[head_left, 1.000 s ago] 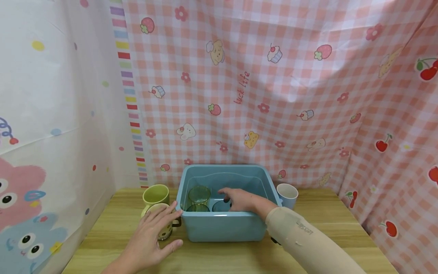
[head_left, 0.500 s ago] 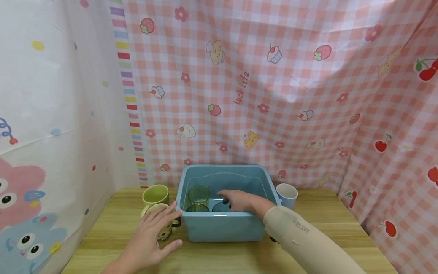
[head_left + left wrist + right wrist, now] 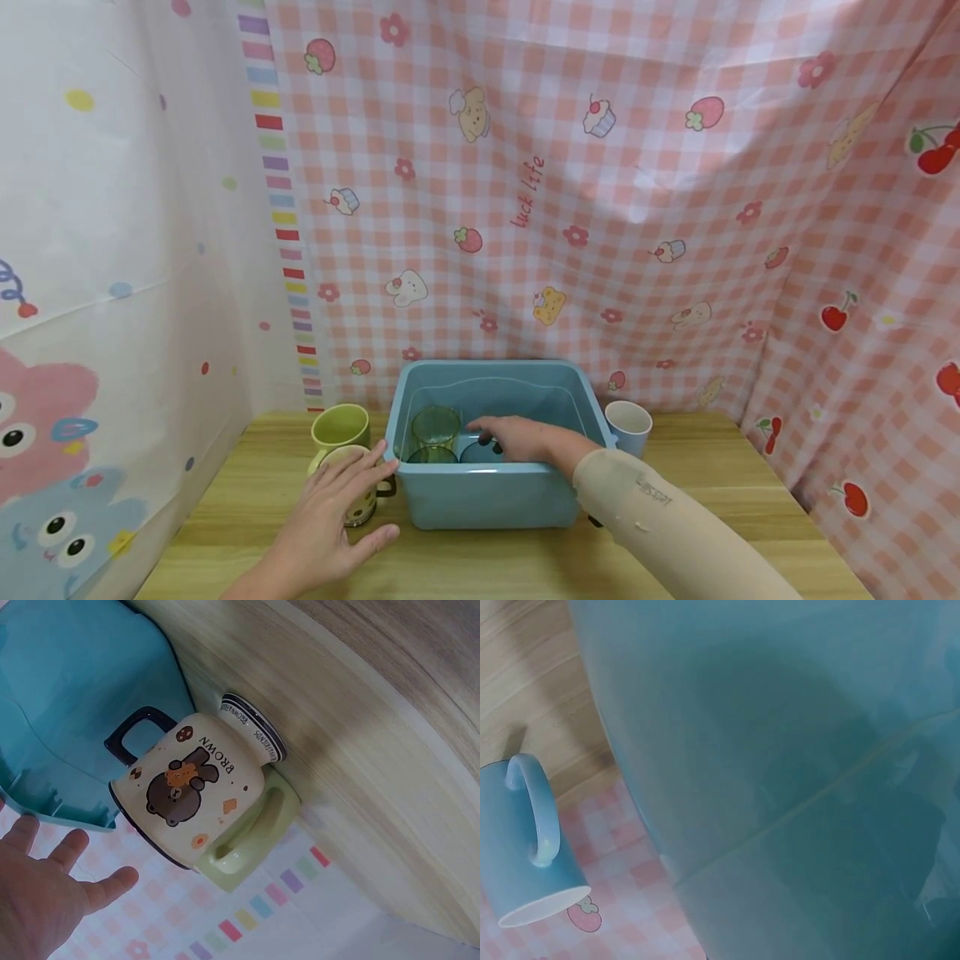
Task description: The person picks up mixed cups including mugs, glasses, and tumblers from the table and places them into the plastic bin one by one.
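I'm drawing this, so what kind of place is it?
Maybe a dressed-up corner of a room, though I can't be sure: cartoon-print cloth hangs behind a wooden table, where a blue bin and bear mug stand.

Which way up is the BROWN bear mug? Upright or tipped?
Upright. The BROWN bear mug has its banded foot on the wooden tabletop in the left wrist view; the head view shows its rim uppermost.

- Snug, smooth beige sleeve (image 3: 686,533) on the right arm, ending near the wrist
- Small dark lettering (image 3: 655,493) on the sleeve, too blurred to read
- Short pale mark (image 3: 642,527) below the lettering
- Left grip (image 3: 324,521) bare
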### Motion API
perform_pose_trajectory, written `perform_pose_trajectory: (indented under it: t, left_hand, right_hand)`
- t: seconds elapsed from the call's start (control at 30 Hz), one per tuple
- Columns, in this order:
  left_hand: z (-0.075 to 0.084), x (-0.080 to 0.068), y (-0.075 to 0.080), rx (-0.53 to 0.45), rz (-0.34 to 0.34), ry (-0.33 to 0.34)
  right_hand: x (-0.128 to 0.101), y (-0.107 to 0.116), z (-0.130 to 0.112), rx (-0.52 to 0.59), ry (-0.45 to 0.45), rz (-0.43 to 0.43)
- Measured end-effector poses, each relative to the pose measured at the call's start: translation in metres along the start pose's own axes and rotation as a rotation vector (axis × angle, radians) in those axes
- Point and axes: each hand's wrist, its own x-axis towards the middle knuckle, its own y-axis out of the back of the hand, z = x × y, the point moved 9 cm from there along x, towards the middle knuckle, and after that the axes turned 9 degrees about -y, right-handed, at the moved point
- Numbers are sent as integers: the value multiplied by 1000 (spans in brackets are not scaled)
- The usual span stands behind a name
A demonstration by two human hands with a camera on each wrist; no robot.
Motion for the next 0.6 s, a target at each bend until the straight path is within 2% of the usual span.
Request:
perform_pose_trajectory:
  t: [0.37, 0.6]
  left_hand:
    - [-3, 0, -4, -18, -30, 27]
    - [-2, 0, -4, -13, -26, 25]
  right_hand:
    - [-1, -1, -2, -42, 20, -23]
    - [-1, -2, 0, -49, 45, -57]
